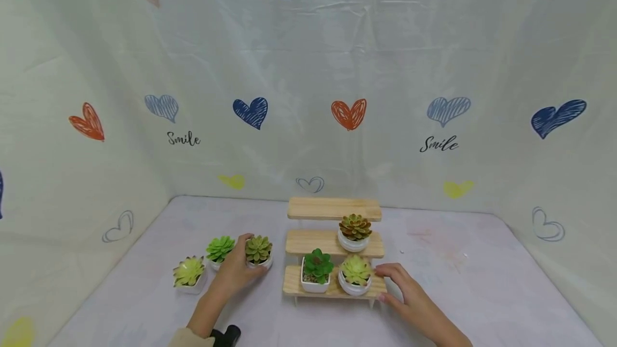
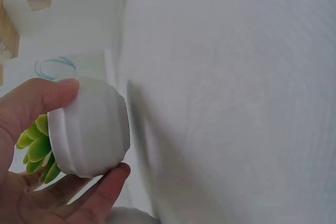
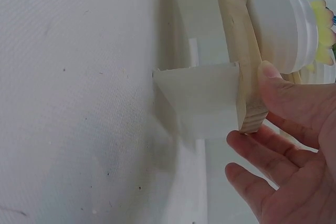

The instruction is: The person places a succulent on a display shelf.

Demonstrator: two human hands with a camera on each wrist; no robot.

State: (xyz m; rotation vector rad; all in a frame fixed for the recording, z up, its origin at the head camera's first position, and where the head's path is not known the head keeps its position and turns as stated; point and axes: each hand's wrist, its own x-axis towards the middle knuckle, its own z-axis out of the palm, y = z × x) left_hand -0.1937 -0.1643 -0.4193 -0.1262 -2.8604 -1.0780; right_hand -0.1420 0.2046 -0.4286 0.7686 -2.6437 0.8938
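Observation:
My left hand grips a succulent in a round white pot. In the left wrist view the thumb lies on one side of this pot, the fingers on the other; green leaves show beside the palm. In the head view this plant stands left of a three-tier wooden shelf. My right hand holds the right end of the shelf's lowest board between thumb and fingers. Next to it on that board sits a pale green succulent in a round white pot.
A dark green succulent in a square pot shares the lowest board. On the middle board stands a brownish succulent. Left of my left hand are a bright green succulent and a yellow-green one. A heart-printed curtain hangs behind the table.

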